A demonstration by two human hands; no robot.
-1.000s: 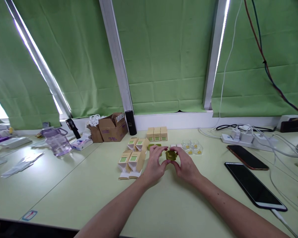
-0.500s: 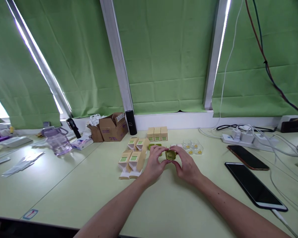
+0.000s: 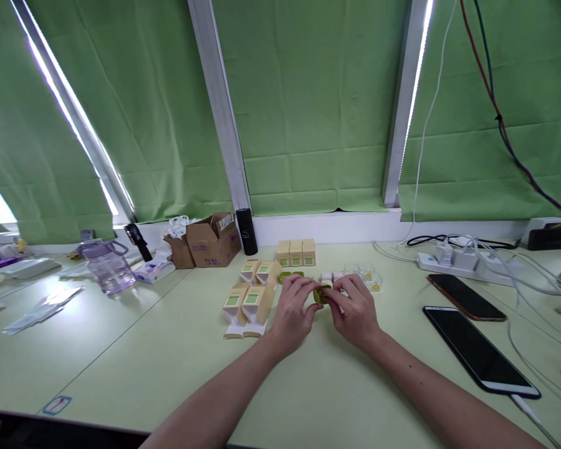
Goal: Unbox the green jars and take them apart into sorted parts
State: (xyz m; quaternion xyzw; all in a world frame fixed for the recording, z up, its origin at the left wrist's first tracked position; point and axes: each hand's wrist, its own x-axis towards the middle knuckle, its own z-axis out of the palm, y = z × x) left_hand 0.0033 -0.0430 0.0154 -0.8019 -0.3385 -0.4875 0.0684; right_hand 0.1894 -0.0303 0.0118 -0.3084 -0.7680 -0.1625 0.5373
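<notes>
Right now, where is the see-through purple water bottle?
In the head view, the purple water bottle is on the left side of the table, just left of the white-and-purple packet and the open cardboard box.

Bench [image 3: 168,362]: smooth pale top, faint sheen, laminate-like. Small boxes [image 3: 257,299]: matt tan card, white inner flaps, green labels. Larger carton [image 3: 212,243]: dull brown corrugated cardboard, purple print. Blinds [image 3: 308,112]: green cloth-like sheet, matt, creased. Jug [image 3: 107,265]: clear purple-tinted plastic, glossy. Clear cups [image 3: 376,282]: transparent, shiny, plastic in look. Green piece between the hands: smooth, slight gloss; material uncertain. Black cylinder [image 3: 246,232]: dark, low sheen. Phones [image 3: 479,352]: glossy black glass faces. Power strip [image 3: 467,265]: white plastic, smooth. Flat packets [image 3: 44,310]: thin film, crinkled, reflective.
</notes>
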